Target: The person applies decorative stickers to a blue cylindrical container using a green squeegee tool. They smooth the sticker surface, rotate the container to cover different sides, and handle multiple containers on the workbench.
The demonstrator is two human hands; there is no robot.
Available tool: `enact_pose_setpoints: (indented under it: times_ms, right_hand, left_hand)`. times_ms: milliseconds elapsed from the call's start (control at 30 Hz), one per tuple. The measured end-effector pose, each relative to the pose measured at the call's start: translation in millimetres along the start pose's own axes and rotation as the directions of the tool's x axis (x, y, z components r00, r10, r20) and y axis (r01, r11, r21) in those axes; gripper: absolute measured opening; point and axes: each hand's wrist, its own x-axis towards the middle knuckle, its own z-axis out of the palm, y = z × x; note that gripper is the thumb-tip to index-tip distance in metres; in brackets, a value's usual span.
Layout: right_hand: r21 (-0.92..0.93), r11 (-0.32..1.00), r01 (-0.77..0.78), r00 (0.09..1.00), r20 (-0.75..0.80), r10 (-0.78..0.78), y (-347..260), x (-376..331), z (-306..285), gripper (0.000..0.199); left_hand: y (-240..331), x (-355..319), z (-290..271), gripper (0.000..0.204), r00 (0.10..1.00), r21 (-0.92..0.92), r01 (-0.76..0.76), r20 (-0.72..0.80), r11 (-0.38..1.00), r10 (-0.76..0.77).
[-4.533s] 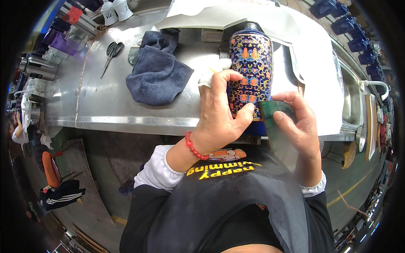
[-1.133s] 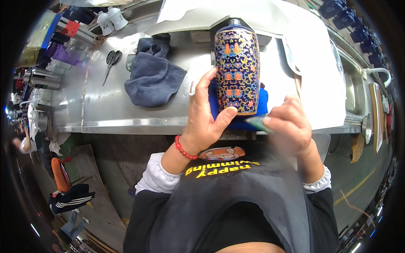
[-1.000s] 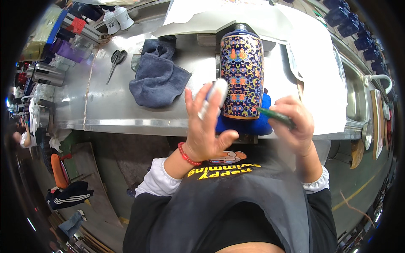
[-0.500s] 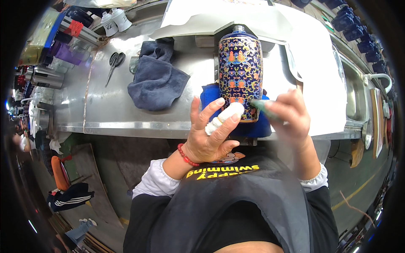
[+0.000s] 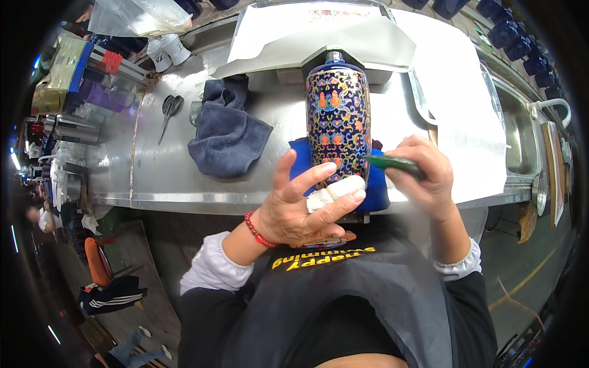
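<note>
Half a second ago our left hand (image 5: 300,205) was folded over the foot of the patterned vase (image 5: 338,126); now it has rolled palm-up, fingers spread apart, the two taped fingertips (image 5: 334,190) just touching the vase's near end and gripping nothing. Compared with a second back, when that hand had lifted clear, we judge this a re-seating of the support rather than a release, so the work on the vase looks to be mid-course. The vase lies on its side on the blue cushion (image 5: 377,187) at the near edge of the steel bench (image 5: 141,172), its neck pointing to twelve o'clock. Our right hand (image 5: 423,178), at three o'clock of the vase's foot, stays clamped on a dark green tool (image 5: 392,163), much as it was before, the tip near the vase wall; whether it touches we cannot tell. The cushion is mostly hidden under vase and hands, and the vase's mouth is lost against the white paper (image 5: 319,37). At ten o'clock lie a grey cloth (image 5: 227,138) and scissors (image 5: 169,110), well apart from us.
</note>
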Motion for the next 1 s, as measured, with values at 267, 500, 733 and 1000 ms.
enact_pose_setpoints:
  times_ms: [267,500,733,1000]
  right_hand:
    - [0.096,0.966,-0.241,0.960,-0.125,0.252,7,-10,-5,0.012]
    - [0.026,0.988,-0.151,0.985,-0.074,0.153,3,8,-7,0.014]
    - [0.007,0.977,-0.211,0.976,-0.042,0.211,1,26,-12,0.024]
    - [-0.116,0.982,-0.152,0.984,0.073,0.160,10,34,9,0.057]
  left_hand:
    - [-64,65,-9,0.065,0.987,-0.037,-0.100,0.121,0.994,0.104]
    - [-99,77,3,0.057,0.995,-0.121,0.084,-0.037,0.989,-0.089]
    - [-58,13,8,0.101,0.920,-0.253,0.369,-0.037,0.895,-0.390]
    - [-22,-9,2,0.114,0.912,0.147,0.353,0.166,0.924,-0.375]
